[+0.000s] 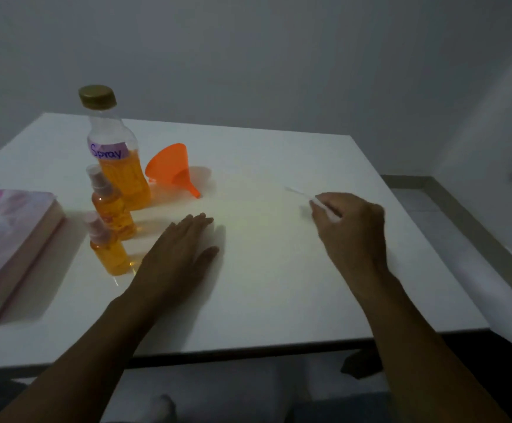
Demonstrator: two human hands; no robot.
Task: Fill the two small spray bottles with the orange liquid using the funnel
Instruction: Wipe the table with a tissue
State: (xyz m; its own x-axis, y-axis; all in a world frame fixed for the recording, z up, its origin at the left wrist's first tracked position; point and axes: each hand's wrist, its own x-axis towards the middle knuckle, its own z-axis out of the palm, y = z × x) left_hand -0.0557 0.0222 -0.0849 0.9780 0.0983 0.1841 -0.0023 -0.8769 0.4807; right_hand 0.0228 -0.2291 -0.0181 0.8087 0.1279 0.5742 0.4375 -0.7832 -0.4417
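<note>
Two small spray bottles stand at the left of the white table (pixel 279 285), both holding orange liquid and both with pump tops on: the far one (pixel 112 206) and the near one (pixel 108 248). Behind them stands a large clear bottle (pixel 117 154) labelled "Spray", with a gold cap on and about half full of orange liquid. An orange funnel (pixel 174 169) lies on its side to the right of it. My left hand (pixel 181 251) rests flat on the table just right of the near small bottle. My right hand (pixel 348 222) pinches a thin white strip (pixel 300 195), too blurred to identify.
A thick book with a pink cover (pixel 7 245) lies at the table's left edge. The table's near edge runs just below my forearms and its right edge slants away at the right. A grey wall stands behind.
</note>
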